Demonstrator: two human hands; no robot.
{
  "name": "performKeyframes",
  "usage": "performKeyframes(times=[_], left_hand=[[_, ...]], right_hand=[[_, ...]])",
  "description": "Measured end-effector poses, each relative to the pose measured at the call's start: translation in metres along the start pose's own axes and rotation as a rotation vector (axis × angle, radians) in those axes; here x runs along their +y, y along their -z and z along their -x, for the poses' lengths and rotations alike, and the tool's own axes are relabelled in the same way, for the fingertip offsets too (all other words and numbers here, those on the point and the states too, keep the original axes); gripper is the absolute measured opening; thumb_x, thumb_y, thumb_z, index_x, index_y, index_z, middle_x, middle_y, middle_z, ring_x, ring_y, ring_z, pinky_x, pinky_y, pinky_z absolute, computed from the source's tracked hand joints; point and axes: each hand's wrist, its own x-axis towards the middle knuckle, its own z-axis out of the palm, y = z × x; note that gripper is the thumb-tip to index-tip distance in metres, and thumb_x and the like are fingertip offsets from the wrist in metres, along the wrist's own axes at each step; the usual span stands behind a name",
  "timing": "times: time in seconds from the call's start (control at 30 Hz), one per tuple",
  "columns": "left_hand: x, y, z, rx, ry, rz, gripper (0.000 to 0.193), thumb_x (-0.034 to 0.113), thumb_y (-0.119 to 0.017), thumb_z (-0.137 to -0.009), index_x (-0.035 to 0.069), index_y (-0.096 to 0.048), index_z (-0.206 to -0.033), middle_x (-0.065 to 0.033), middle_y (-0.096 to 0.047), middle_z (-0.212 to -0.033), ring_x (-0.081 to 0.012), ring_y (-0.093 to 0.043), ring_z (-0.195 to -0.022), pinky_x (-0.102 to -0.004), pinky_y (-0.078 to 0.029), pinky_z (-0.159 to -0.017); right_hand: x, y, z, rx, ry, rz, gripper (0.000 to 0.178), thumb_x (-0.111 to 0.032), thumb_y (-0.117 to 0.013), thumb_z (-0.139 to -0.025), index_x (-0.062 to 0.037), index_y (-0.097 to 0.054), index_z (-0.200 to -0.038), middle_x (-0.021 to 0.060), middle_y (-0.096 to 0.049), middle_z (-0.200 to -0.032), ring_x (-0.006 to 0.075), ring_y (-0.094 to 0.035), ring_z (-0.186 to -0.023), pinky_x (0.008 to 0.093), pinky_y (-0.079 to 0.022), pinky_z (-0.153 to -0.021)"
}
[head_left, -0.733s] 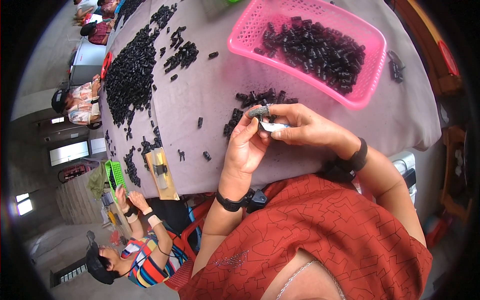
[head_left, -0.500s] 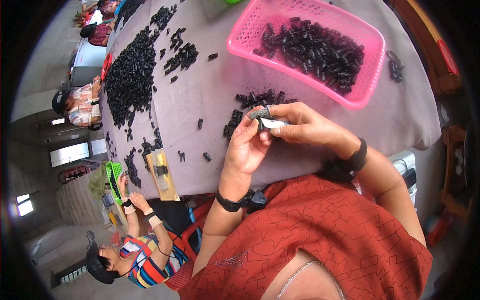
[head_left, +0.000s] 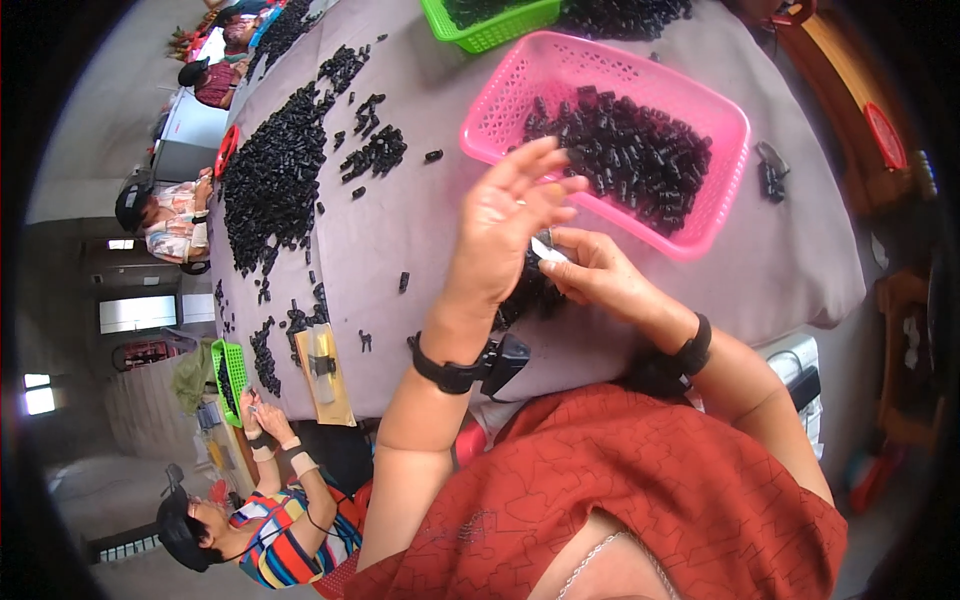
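Note:
My left hand is raised at the near left edge of the pink basket. Its fingers are spread, and nothing is gripped in the palm. A dark blur by its fingertips is too smeared to make out. Just to the right and lower, my right hand pinches a small silvery blade between thumb and fingers. Small black plastic parts lie in a heap on the table below my hands, partly hidden by them. Many more black parts fill the basket.
A large pile of black parts spreads over the left of the cloth-covered table. A green basket stands beyond the pink one. At the lower left, a co-worker works beside another green basket. A yellow board lies near the edge.
My left hand has left the right hand and moved up to the pink basket, its fingers opening. The black part it held is no longer seen there. My right hand keeps the blade.

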Motion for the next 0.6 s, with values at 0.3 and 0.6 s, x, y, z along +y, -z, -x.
performKeyframes(times=[0.3, 0.6], left_hand=[[-0.011, 0.054, 0.045, 0.225, -0.04, -0.193, 0.038, 0.006, -0.06, -0.091, -0.002, -0.051, -0.128, -0.013, -0.062, -0.12, -0.0167, -0.065, -0.094, -0.0263, -0.054, -0.078], [-0.046, 0.107, 0.131, 0.55, 0.076, -0.991, 0.026, 0.008, -0.071, -0.082, 0.001, -0.062, -0.105, -0.0082, -0.06, -0.087, -0.0123, -0.058, -0.064, -0.0267, -0.049, -0.062]], right_hand=[[-0.005, -0.001, 0.001, 0.024, -0.002, 0.045, 0.022, -0.019, -0.058, -0.096, -0.0029, -0.057, -0.111, -0.0078, -0.046, -0.071, 0.0007, -0.038, -0.058, 0.0188, -0.029, -0.048], [0.002, 0.001, -0.005, 0.039, 0.0, 0.18, 0.013, -0.019, -0.057, -0.095, -0.0065, -0.055, -0.093, -0.0071, -0.043, -0.066, 0.0003, -0.036, -0.054, 0.0189, -0.027, -0.046]])
